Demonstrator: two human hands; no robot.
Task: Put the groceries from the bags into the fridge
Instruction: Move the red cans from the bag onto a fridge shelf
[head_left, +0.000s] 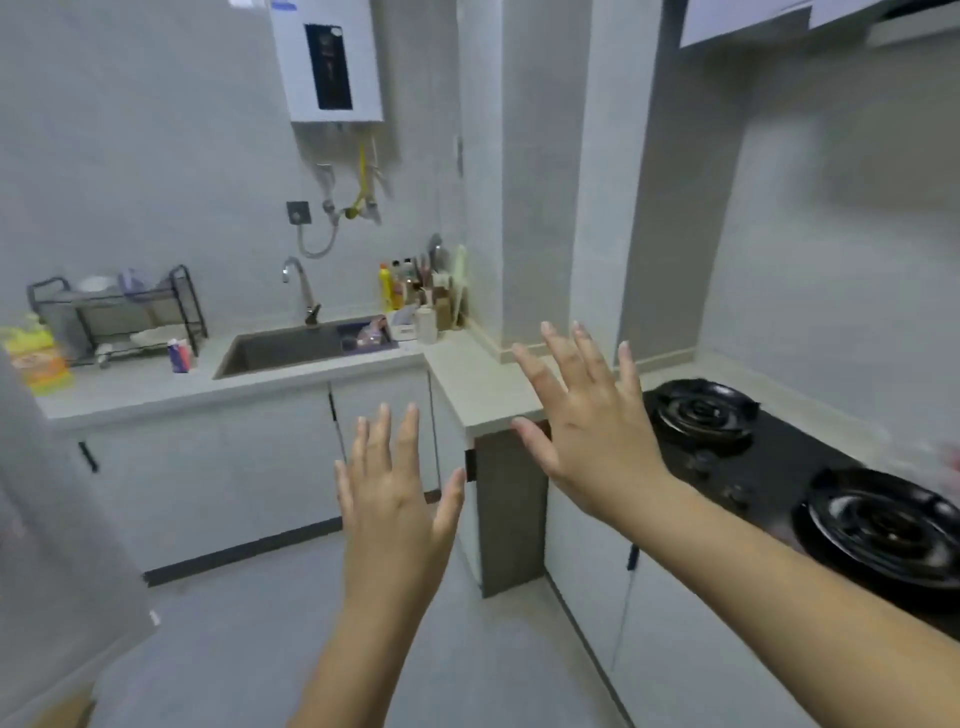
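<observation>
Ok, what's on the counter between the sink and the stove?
Head view: the corner counter is mostly bare; bottles cluster at its back beside the sink; the right hand hides part of it.

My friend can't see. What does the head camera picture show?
A person's left hand and right hand stretch forward, empty, fingers spread, in a small kitchen. Ahead is a sink; to the right, a black gas stove.

Both bare forearms reach forward, backs of the hands up: left hand (397, 486) toward 12 o'clock, right hand (589, 415) toward 1 o'clock, fingers spread straight, holding nothing.
</observation>
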